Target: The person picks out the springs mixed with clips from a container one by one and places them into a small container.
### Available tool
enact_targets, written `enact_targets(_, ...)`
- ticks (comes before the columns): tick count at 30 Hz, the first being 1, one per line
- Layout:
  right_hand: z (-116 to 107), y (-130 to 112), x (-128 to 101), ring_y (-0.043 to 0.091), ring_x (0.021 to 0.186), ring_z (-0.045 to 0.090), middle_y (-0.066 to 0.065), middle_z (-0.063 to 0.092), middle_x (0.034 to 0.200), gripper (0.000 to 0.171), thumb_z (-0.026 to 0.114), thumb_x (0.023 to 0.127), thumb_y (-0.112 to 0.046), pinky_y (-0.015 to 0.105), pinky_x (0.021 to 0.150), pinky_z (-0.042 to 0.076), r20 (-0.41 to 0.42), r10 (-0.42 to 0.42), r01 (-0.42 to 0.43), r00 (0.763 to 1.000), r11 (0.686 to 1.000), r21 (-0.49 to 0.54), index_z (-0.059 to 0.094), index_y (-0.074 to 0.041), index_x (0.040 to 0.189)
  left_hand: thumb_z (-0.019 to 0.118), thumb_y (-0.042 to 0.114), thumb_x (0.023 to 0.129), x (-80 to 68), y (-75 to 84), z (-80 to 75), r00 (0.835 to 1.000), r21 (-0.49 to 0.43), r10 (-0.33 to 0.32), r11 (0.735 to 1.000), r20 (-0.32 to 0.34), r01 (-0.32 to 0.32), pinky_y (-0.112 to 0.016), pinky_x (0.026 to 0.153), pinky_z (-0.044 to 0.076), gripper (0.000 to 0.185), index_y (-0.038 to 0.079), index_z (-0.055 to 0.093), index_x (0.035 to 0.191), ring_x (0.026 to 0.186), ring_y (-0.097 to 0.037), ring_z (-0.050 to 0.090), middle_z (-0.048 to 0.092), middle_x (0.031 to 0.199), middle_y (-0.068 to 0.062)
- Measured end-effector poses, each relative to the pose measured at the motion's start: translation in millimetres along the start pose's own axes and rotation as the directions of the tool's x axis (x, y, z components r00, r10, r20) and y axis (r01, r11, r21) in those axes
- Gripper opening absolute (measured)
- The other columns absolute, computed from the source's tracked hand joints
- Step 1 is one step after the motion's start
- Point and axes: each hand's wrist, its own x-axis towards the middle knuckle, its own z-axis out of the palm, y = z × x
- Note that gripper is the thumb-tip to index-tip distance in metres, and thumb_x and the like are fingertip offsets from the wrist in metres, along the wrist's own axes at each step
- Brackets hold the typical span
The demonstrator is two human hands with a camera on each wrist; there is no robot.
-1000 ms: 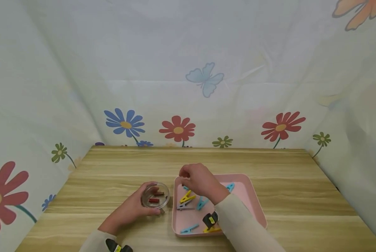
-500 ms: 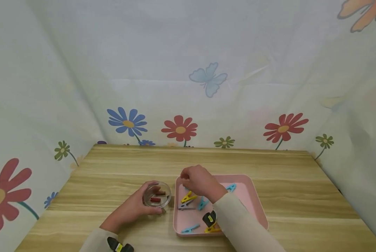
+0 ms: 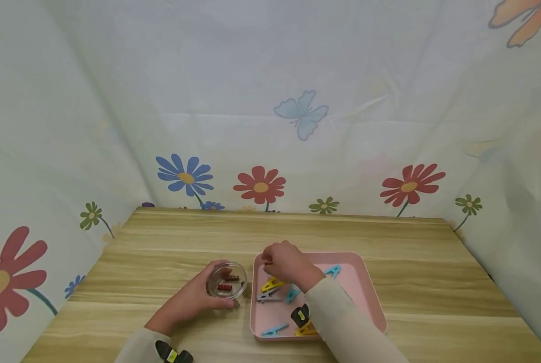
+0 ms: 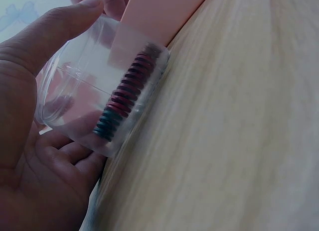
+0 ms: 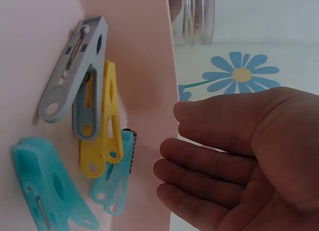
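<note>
My left hand (image 3: 201,294) grips a clear plastic cup (image 4: 75,84) left of the pink tray (image 3: 374,302), thumb and fingers around its sides. Red springs (image 3: 224,288) lie inside it; the left wrist view also shows a dark green spring (image 4: 107,123) in line with a red one. Over the tray's far left corner is my right hand (image 5: 214,161), its fingers loosely bent and nothing visible between them. Just beyond its fingertips a dark spring (image 5: 132,151) lies in the tray beside a blue clothespin (image 5: 114,183). A yellow clothespin (image 5: 102,131) and a grey clothespin (image 5: 75,66) lie close by.
Elsewhere in the tray lie a light blue clothespin (image 3: 275,329) near the front, a yellow clothespin (image 3: 306,329) partly under the right wrist, and a blue clothespin (image 3: 333,271) at the back. The wooden table (image 3: 433,272) meets a flower-printed cloth (image 3: 352,151) behind.
My right hand has shifted very slightly to the right above the tray corner. The left hand keeps its hold on the cup. The head view has turned a little to the left.
</note>
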Motion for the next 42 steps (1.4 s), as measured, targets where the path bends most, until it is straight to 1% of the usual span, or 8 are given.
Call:
enact_targets(3,2,1,0,0.01,0.084,0.064,0.005,0.071,0.111,0.03,0.066,0.092,-0.021,0.031,0.08,0.055,0.009,0.012,-0.012,1.0,1.0,0.002,0.068,-0.009,0.119,0.086,0.037,0.07,0.1,0.1,0.2,1.0,-0.005,0.001,1.0,0.002,-0.001,-0.048,0.109,0.035,0.091,0.028,0.033,0.143,0.135,-0.024,0.046,0.049,0.145,-0.006)
enact_targets(7,4,3,2,0.008,0.077,0.061,0.004,0.071,0.108,0.028,0.066,0.092,-0.021,0.028,0.074,0.054,0.024,0.031,-0.031,0.999,0.999,0.015,0.068,-0.009,0.117,0.086,0.037,0.07,-0.1,0.0,0.3,1.0,-0.011,-0.006,1.0,0.003,0.006,-0.05,0.11,0.033,0.092,0.026,0.032,0.144,0.136,-0.025,0.045,0.049,0.145,-0.007)
enact_targets(15,7,7,5,0.011,0.067,0.056,-0.003,0.065,0.083,0.02,0.066,0.092,-0.02,0.025,0.063,0.048,0.056,0.064,-0.065,0.996,0.998,0.017,0.07,-0.01,0.108,0.086,0.039,0.069,0.4,-0.1,0.1,1.0,-0.015,-0.005,1.0,0.007,0.005,-0.05,0.111,0.032,0.092,0.027,0.033,0.143,0.136,-0.024,0.045,0.048,0.145,-0.006)
enact_targets(21,9,8,7,0.011,0.064,0.056,-0.005,0.063,0.079,0.012,0.065,0.092,-0.02,0.025,0.06,0.047,0.063,0.068,-0.07,0.996,0.997,0.027,0.071,-0.012,0.1,0.087,0.04,0.068,0.6,-0.3,0.3,1.0,-0.001,-0.003,1.0,-0.002,0.003,-0.052,0.111,0.031,0.092,0.029,0.033,0.142,0.136,-0.025,0.045,0.049,0.145,-0.006)
enact_targets(32,17,7,9,0.013,0.066,0.056,-0.003,0.062,0.079,0.016,0.064,0.092,-0.017,0.024,0.059,0.047,0.039,0.101,-0.103,0.994,0.994,0.039,0.072,-0.011,0.105,0.087,0.04,0.068,-1.1,0.0,0.6,1.0,0.014,-0.025,1.0,-0.012,0.025,-0.057,0.112,0.028,0.091,0.031,0.034,0.142,0.136,-0.025,0.044,0.05,0.144,-0.004)
enact_targets(36,20,7,11,0.013,0.065,0.055,-0.002,0.06,0.077,0.014,0.064,0.092,-0.017,0.024,0.058,0.046,0.041,0.109,-0.109,0.993,0.994,-0.001,0.071,-0.014,0.104,0.086,0.039,0.069,-1.5,0.1,0.5,1.0,0.01,-0.021,1.0,-0.009,0.021,-0.056,0.112,0.028,0.09,0.03,0.034,0.142,0.136,-0.025,0.044,0.049,0.145,-0.004)
enact_targets(40,23,8,12,0.013,0.064,0.054,-0.004,0.059,0.074,0.011,0.065,0.092,-0.017,0.024,0.059,0.045,0.035,0.075,-0.073,0.997,0.996,-0.054,0.071,-0.016,0.1,0.086,0.041,0.069,-1.0,0.2,0.3,1.0,0.013,-0.023,1.0,-0.01,0.023,-0.056,0.112,0.029,0.091,0.031,0.033,0.142,0.136,-0.024,0.045,0.049,0.144,-0.003)
enact_targets(42,24,7,12,0.013,0.064,0.053,-0.004,0.058,0.072,0.006,0.066,0.091,-0.016,0.024,0.059,0.044,0.031,0.055,-0.053,0.998,0.996,-0.074,0.071,-0.016,0.094,0.086,0.042,0.068,-1.0,0.7,0.1,1.0,0.014,-0.026,1.0,-0.012,0.026,-0.055,0.112,0.029,0.091,0.031,0.033,0.142,0.136,-0.024,0.045,0.049,0.144,-0.003)
